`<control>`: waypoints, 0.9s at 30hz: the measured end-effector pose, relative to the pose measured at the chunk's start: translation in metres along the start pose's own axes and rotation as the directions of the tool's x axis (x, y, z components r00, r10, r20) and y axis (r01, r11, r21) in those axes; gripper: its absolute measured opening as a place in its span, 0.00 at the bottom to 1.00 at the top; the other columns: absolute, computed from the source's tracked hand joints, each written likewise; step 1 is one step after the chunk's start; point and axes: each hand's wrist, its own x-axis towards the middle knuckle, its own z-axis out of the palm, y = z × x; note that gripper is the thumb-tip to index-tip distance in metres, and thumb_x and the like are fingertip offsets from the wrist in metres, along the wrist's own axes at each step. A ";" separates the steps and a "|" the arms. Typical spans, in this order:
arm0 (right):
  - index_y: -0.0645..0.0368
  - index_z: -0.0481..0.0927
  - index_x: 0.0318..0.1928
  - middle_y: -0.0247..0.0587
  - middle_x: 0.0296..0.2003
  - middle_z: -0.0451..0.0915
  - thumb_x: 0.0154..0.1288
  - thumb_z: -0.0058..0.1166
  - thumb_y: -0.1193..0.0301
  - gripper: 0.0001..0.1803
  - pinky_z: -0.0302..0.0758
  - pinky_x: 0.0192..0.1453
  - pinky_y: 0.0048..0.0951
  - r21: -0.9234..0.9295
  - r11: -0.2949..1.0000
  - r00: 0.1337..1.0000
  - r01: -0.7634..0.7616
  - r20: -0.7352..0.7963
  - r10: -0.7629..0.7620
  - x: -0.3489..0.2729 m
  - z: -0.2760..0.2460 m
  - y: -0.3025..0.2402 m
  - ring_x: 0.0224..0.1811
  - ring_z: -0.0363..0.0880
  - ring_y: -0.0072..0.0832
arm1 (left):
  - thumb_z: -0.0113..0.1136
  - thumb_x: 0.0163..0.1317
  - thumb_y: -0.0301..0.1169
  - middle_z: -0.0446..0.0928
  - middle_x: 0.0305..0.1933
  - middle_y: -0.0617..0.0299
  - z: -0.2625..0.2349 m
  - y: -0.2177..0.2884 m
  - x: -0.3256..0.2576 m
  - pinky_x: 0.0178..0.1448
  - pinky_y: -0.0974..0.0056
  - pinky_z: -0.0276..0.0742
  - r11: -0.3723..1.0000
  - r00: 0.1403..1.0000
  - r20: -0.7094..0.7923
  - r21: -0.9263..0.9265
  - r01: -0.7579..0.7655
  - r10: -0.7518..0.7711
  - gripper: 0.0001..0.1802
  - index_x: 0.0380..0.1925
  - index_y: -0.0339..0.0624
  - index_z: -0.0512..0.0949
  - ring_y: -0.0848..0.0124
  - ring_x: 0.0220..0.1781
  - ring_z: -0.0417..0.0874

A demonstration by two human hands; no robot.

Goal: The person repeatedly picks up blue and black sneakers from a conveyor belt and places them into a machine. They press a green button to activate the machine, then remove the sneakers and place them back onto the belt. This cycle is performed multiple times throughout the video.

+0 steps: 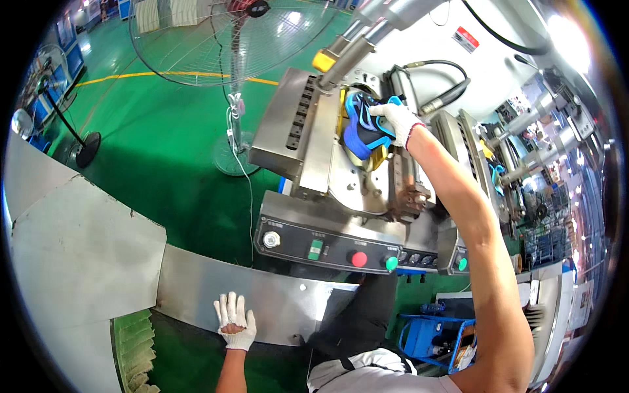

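Note:
My right hand (397,118), in a white glove, reaches up and grips a blue and black shoe (362,128) that sits inside the opening of a steel press machine (308,141). The shoe rests against a yellow part in the machine. My left hand (234,320), also in a white glove, lies flat with fingers spread on a curved steel panel (275,304) in front of me, holding nothing.
Below the press is a dark control panel (327,245) with a red button (358,259), green buttons and a knob. A standing fan (232,39) is on the green floor to the left. More machines stand on the right, and a blue cart (429,337) is low right.

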 end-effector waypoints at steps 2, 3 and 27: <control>0.58 0.83 0.54 0.49 0.49 0.85 0.58 0.71 0.74 0.22 0.86 0.39 0.52 -0.136 0.988 0.982 0.070 -0.167 -0.093 0.026 0.023 0.011 0.51 0.86 0.40 | 0.66 0.61 0.33 0.69 0.76 0.43 -0.004 0.001 0.001 0.85 0.30 0.51 0.999 0.999 0.034 -0.040 0.014 -0.013 0.29 0.63 0.37 0.78 0.37 0.81 0.63; 0.58 0.84 0.58 0.54 0.57 0.85 0.55 0.71 0.70 0.27 0.87 0.49 0.53 -0.320 0.945 0.988 0.064 -0.115 -0.105 0.035 0.024 0.017 0.57 0.86 0.45 | 0.65 0.62 0.33 0.69 0.77 0.42 -0.005 0.003 0.002 0.85 0.30 0.50 0.998 0.999 0.053 -0.062 0.017 -0.014 0.29 0.64 0.36 0.78 0.36 0.81 0.62; 0.61 0.68 0.77 0.66 0.76 0.67 0.68 0.68 0.61 0.41 0.64 0.83 0.47 -0.451 0.427 0.599 0.784 0.370 -0.710 -0.291 -0.097 0.180 0.80 0.67 0.56 | 0.62 0.67 0.32 0.66 0.78 0.44 0.009 0.014 0.000 0.87 0.34 0.49 0.991 1.000 0.024 0.130 -0.019 0.016 0.29 0.68 0.37 0.74 0.41 0.83 0.61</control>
